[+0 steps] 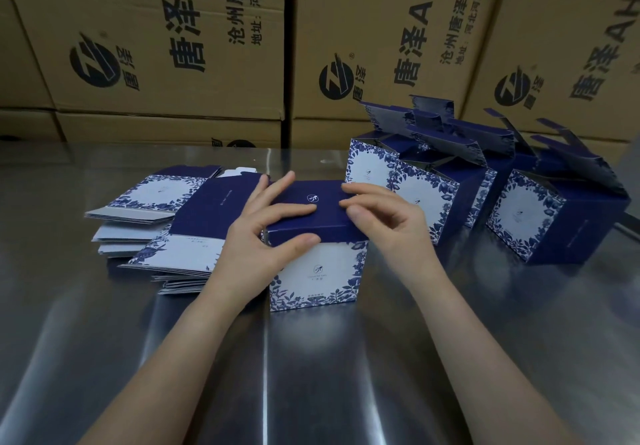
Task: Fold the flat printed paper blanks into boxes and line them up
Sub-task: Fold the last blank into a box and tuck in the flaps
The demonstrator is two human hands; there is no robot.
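A blue and white flower-printed box (317, 271) stands upright on the steel table in front of me, its dark blue lid folded down. My left hand (256, 233) lies on the lid's left half with straight fingers, thumb against the lid's front lip. My right hand (391, 219) has bent fingers, its thumb and fingertips pinching the lid's right edge. To the left lie untidy stacks of flat printed blanks (159, 195). Behind and to the right stand several folded boxes (426, 198) with their top flaps open.
The steel table (311, 375) is shiny and has a seam running toward me. Large brown cardboard cartons (156, 46) with dark print are stacked like a wall along its far edge. One more folded box (526, 216) stands at the far right.
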